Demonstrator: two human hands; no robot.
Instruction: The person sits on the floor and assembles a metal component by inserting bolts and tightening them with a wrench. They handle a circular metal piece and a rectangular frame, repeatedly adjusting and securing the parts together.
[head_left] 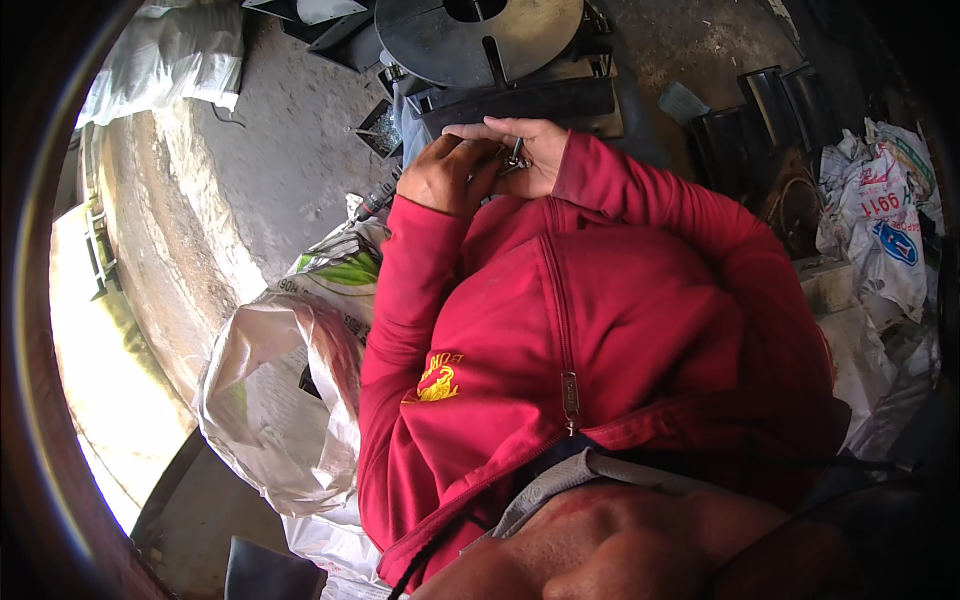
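The person's two hands meet in front of the chest. The right hand (pixel 540 155) lies open as a shallow cup, its fingers reaching toward the left hand (pixel 435 180) and partly hidden behind it. A few small shiny metal pieces (pixel 515 157), bolt-like in shape, sit at the right palm, just beside the bent fingers of the left hand. Those left fingers are curled inward over the right ones; whether they pinch a piece or only rest against the palm, one cannot tell, as the tips are hidden.

The step in hand looks like handling or sorting these small pieces between the palms. The next move seems to call for a steady right cup, so that nothing slips off its edge, and for the left thumb and fingertips to take a single piece cleanly.

Beyond the fingers, away from the body, is a round metal plate (pixel 430 45) with a slot and a centre hole. Just outward of the left fingers is a small dark tray (pixel 370 143) with tiny bits in it, and near the left wrist lies a dark, slender tool (pixel 375 200). Dark metal parts (pixel 722 145) stand well apart from the right fingers.
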